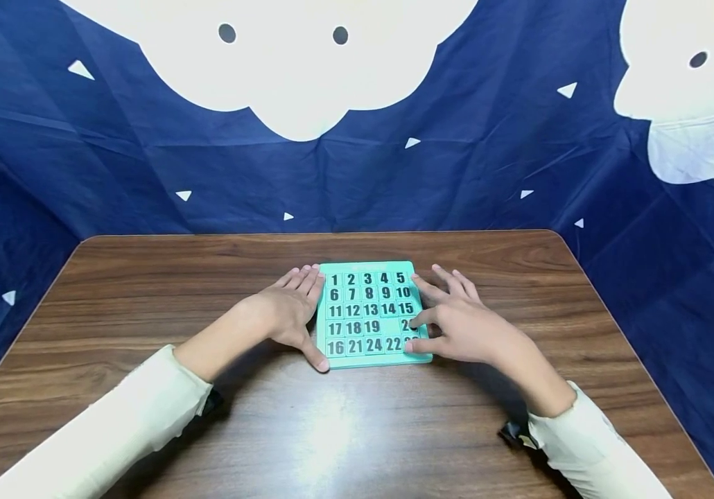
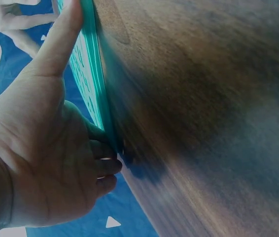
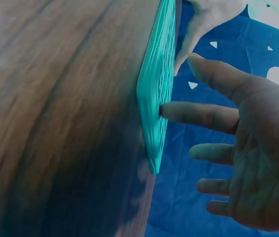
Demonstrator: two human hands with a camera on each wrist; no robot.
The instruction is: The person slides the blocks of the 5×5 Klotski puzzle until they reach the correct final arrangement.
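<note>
A turquoise sliding number puzzle [image 1: 367, 265] lies flat on the wooden table, its numbered tiles in rows with a gap in the fourth row, right of 19. My left hand [image 1: 283, 312] rests along its left edge, fingers extended, thumb at the near left corner. In the left wrist view the left hand [image 2: 46, 143] touches the puzzle's side [image 2: 94, 74]. From the right, my right hand [image 1: 466, 322] reaches over the board; its fingers partly cover the last tiles of the two lowest rows. The right wrist view shows the index finger [image 3: 198, 116] touching the puzzle's face [image 3: 166, 74].
The brown wooden table [image 1: 220, 443] extends around the puzzle, with a light reflection in front. Behind it and at the sides hangs a dark blue cloth [image 1: 357, 180] with white cloud shapes and small triangles.
</note>
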